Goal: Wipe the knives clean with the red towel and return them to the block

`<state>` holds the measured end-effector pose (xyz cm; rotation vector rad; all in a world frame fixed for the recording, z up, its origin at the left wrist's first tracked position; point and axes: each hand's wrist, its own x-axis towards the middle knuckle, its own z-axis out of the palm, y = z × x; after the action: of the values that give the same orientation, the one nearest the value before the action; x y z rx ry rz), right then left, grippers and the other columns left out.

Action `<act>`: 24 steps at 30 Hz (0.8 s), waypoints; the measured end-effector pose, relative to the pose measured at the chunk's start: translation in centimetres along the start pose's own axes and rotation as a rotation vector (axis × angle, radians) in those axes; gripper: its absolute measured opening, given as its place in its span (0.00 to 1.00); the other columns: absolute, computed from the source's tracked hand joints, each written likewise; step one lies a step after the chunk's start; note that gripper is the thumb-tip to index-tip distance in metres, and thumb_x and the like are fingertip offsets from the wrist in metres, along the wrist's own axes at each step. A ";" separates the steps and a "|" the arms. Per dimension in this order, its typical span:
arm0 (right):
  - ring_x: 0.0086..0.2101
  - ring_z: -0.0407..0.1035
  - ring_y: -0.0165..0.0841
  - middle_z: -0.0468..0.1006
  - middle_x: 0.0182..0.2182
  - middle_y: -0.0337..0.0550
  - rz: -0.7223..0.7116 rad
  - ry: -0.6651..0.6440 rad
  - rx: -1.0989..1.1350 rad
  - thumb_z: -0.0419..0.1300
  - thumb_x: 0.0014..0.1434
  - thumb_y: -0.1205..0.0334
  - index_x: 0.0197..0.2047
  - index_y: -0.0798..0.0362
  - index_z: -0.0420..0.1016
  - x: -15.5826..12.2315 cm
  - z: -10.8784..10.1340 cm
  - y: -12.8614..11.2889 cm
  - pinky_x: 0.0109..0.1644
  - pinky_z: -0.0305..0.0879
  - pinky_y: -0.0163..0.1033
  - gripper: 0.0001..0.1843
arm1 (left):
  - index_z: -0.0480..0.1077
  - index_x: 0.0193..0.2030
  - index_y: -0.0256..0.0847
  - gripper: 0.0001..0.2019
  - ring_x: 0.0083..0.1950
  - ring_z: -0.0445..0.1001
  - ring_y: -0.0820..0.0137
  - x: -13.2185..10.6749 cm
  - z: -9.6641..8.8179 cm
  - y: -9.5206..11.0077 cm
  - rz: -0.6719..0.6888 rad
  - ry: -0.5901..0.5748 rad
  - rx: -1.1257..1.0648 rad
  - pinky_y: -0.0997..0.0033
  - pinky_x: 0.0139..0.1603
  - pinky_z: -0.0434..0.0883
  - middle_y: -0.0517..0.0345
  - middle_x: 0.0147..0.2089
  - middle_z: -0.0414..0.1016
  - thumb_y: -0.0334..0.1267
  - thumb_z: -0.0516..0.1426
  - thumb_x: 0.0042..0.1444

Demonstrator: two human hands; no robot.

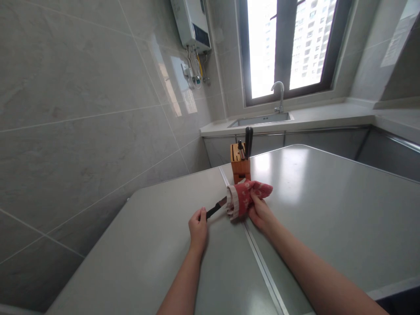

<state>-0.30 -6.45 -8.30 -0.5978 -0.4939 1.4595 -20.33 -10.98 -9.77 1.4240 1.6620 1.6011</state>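
**Both hands at work with a knife and a red cloth**

The left hand (198,225) is closed around the black handle of a knife (215,210), with the thumb lying along the top. The knife is inclined, and its blade goes up to the right into a folded cloth (240,202), so that only a short part of the metal can be seen next to the handle. The cloth is red with a pale pattern and has a striped border at its left end. The right hand (260,213) grips this cloth from the right side, the thumb pressed on it and the other fingers mostly hidden.

Both hands are over the middle part of a pale surface (164,245), well apart from its left edge. A metal strip (262,260) crosses the surface and passes below the cloth.

Just behind the cloth, near the far edge of the surface, stands a wooden knife block (241,168). It carries large black handles (249,142) and one smaller handle (241,150). Beyond the far edge there are a sink (262,119) and a tap (281,96), under a window (284,48).
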 end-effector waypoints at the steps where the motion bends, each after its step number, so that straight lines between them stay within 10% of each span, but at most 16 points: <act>1: 0.40 0.72 0.37 0.79 0.36 0.39 0.003 -0.006 0.015 0.65 0.45 0.50 0.35 0.48 0.71 0.0 0.0 0.0 0.42 0.70 0.41 0.16 | 0.64 0.23 0.36 0.22 0.24 0.57 0.75 0.1 0.0 -0.2 -0.046 0.024 -0.057 0.77 0.24 0.56 0.64 0.20 0.58 0.55 0.50 0.53; 12: 0.36 0.72 0.35 0.78 0.36 0.44 0.182 -0.248 -0.175 0.65 0.45 0.51 0.37 0.52 0.71 -1.6 0.5 0.5 0.39 0.69 0.39 0.18 | 0.67 0.30 0.34 0.25 0.25 0.64 0.76 0.3 0.2 -0.1 -0.247 0.045 -0.353 0.79 0.25 0.61 0.60 0.25 0.66 0.59 0.54 0.47; 24: 0.37 0.73 0.36 0.78 0.36 0.45 0.266 -0.388 -0.257 0.68 0.42 0.60 0.39 0.54 0.71 -3.0 0.7 1.3 0.48 0.66 0.43 0.20 | 0.68 0.26 0.35 0.17 0.30 0.64 0.72 -0.7 0.6 1.5 0.046 -0.503 -0.093 0.75 0.31 0.62 0.58 0.26 0.69 0.49 0.54 0.51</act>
<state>-1.93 -9.36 -8.52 -0.5992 -0.9443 1.7920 -19.04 -11.59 -8.75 1.6545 1.2547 1.1888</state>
